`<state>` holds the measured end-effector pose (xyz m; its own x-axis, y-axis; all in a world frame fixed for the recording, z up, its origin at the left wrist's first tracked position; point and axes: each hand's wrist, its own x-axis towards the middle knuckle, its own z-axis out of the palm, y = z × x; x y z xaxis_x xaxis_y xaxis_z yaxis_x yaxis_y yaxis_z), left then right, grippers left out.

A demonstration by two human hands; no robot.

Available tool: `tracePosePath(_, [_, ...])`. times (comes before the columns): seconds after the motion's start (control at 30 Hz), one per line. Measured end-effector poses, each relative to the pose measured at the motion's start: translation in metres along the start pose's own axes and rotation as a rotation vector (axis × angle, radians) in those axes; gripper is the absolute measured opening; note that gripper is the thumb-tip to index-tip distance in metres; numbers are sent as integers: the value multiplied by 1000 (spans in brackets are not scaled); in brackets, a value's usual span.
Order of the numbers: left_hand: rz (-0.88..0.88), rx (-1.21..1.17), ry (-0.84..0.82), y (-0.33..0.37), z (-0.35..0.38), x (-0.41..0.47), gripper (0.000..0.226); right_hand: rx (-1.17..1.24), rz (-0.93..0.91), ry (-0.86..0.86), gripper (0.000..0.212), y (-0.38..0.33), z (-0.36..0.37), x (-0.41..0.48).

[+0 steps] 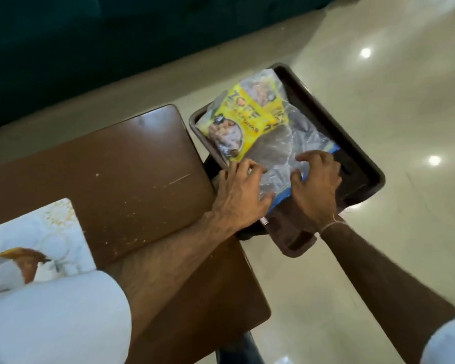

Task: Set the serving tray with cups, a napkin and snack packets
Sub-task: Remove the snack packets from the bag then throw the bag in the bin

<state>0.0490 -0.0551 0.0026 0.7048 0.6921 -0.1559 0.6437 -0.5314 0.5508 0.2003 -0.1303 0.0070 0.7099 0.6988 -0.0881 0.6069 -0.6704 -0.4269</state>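
Note:
A dark brown serving tray [363, 164] sits to the right of a brown table, over the floor. Inside it lies a clear plastic snack packet [273, 143] with a yellow printed label and a blue strip along its near edge. My left hand [241, 195] rests on the packet's near left corner, fingers spread and pressing down. At the near right edge, over the blue strip, my right hand [318, 185] presses with its fingers curled. No cups or napkin are in view.
The brown table [116, 174] fills the left, with a white printed sheet [37, 240] on its near left corner. A dark green sofa [90, 48] stands beyond. Glossy tile floor [378, 74] lies to the right of the tray.

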Motion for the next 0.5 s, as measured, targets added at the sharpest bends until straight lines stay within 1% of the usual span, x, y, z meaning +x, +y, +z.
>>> tracePosePath(0.07, [29,34,-13,20,17,17,58,143,183,90,32,19,-4,6])
tracePosePath(0.13, [20,81,-48,34,31,29,66,376,363,136,31,32,-4,10])
tracePosePath(0.2, [-30,125,-89,42,42,37,67,683,604,108,33,33,0,15])
tracePosePath(0.23, [-46,140,-98,44,45,40,61,848,706,79,35,34,2,18])
tracePosePath(0.27, [-50,138,-88,45,46,42,51,980,772,42,36,35,4,22])
tracePosePath(0.3, [-52,108,-66,45,45,43,39,1080,794,1,35,35,4,25])
tracePosePath(0.37, [-63,-26,38,46,36,42,19,1208,737,-94,26,35,6,29])
tracePosePath(0.43, [-82,-174,202,45,24,42,11,1282,625,-203,19,26,8,33])
tracePosePath(0.5, [-72,-261,296,48,10,38,10,1283,550,-255,17,11,13,43])
